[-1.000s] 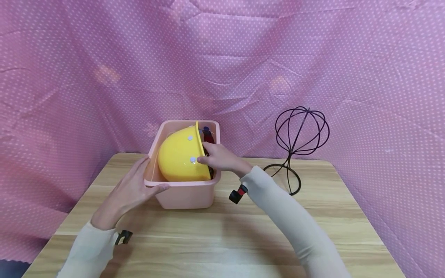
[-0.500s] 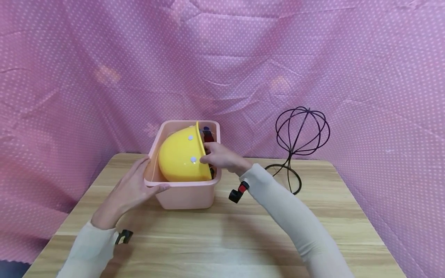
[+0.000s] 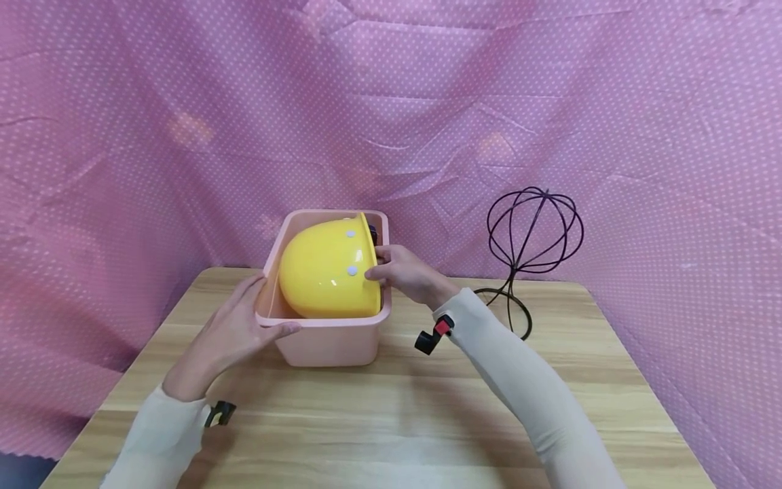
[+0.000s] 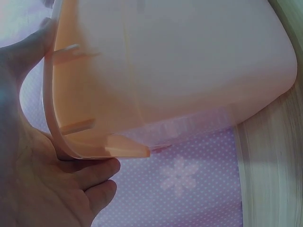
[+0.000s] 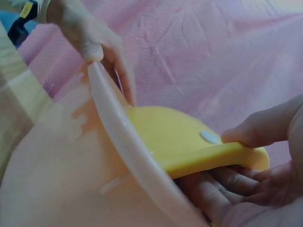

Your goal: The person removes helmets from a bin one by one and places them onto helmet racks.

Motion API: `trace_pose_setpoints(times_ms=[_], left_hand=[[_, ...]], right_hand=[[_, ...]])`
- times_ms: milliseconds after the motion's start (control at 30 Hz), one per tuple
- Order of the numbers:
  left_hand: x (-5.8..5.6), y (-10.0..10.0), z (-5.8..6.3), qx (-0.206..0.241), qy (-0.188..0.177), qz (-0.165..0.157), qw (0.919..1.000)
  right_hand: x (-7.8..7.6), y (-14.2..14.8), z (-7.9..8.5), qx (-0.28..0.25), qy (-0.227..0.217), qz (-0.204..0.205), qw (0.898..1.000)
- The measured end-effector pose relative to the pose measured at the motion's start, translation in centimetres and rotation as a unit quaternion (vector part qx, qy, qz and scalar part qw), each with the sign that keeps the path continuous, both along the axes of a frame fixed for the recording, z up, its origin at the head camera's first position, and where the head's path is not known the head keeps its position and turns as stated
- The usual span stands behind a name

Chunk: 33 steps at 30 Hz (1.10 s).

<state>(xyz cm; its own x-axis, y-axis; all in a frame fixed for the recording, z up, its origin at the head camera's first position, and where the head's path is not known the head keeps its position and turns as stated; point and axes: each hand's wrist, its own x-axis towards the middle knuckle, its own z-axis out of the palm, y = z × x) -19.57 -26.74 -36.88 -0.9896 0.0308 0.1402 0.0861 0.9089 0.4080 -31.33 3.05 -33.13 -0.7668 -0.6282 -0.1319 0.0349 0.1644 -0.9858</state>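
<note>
A yellow hard hat [image 3: 324, 272] lies on its side in a pink plastic bin [image 3: 326, 345], its open underside turned right. My right hand [image 3: 411, 273] grips its brim; in the right wrist view the thumb rests on the outer shell beside a pale round button, and the fingers [image 5: 213, 189] reach inside under the brim [image 5: 213, 157]. My left hand [image 3: 235, 333] holds the bin's near left corner, thumb along the front rim. In the left wrist view its fingers [image 4: 97, 176] curl round the rim. The hat's inside is mostly hidden, with a dark bit showing behind the brim.
A black wire stand [image 3: 512, 272] with a balloon-shaped top and a ring base stands at the right rear of the wooden table [image 3: 366, 428]. Pink dotted cloth [image 3: 427, 122] hangs behind and at both sides.
The hard hat has shifted slightly right and turned, hiding most of the dark and red parts inside it. My right hand has moved right with the brim; the left hand stays on the bin.
</note>
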Motion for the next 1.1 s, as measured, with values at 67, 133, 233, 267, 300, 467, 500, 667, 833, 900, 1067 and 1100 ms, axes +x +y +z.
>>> trace_pose_setpoints(times_ms=[67,133,233,267,300,467,500,667,833,900,1067,1100], left_hand=[[0.0,0.0,0.0,-0.004,0.000,-0.001,1.0000],[0.0,0.0,0.0,-0.003,0.005,-0.005,1.0000],[0.1,-0.1,-0.1,0.003,0.013,-0.011,0.9999],[0.0,-0.1,-0.2,0.007,0.018,-0.014,0.9997],[0.1,-0.1,-0.2,0.011,0.021,-0.015,0.9996],[0.1,-0.1,-0.2,0.013,0.028,-0.017,0.9994],[0.1,-0.1,-0.2,0.012,0.027,-0.016,0.9995],[0.1,0.0,-0.1,0.006,0.008,-0.006,0.9999],[0.0,0.0,-0.1,0.004,-0.004,-0.004,1.0000],[0.0,0.0,-0.1,0.003,-0.004,-0.005,1.0000],[-0.1,-0.2,-0.2,-0.003,-0.004,-0.007,1.0000],[-0.1,-0.2,-0.2,-0.003,-0.002,-0.007,1.0000]], right_hand=[[-0.1,0.3,-0.4,-0.026,-0.013,-0.003,1.000],[0.0,0.6,-0.7,-0.051,-0.018,-0.004,0.999],[0.0,0.9,-1.1,-0.086,-0.017,-0.007,0.996],[0.1,1.0,-1.2,-0.098,-0.018,-0.008,0.995],[0.1,1.1,-1.3,-0.109,-0.020,-0.010,0.994],[0.2,1.5,-1.9,-0.164,-0.033,-0.018,0.986],[0.3,1.6,-1.9,-0.172,-0.035,-0.020,0.984],[0.6,2.0,-2.1,-0.220,-0.052,-0.029,0.974],[1.1,2.5,-1.7,-0.269,-0.048,-0.028,0.962],[1.3,2.7,-1.3,-0.283,-0.041,-0.022,0.958],[2.4,3.3,-0.1,-0.323,-0.039,-0.014,0.946],[2.6,3.5,0.1,-0.332,-0.040,-0.015,0.942]])
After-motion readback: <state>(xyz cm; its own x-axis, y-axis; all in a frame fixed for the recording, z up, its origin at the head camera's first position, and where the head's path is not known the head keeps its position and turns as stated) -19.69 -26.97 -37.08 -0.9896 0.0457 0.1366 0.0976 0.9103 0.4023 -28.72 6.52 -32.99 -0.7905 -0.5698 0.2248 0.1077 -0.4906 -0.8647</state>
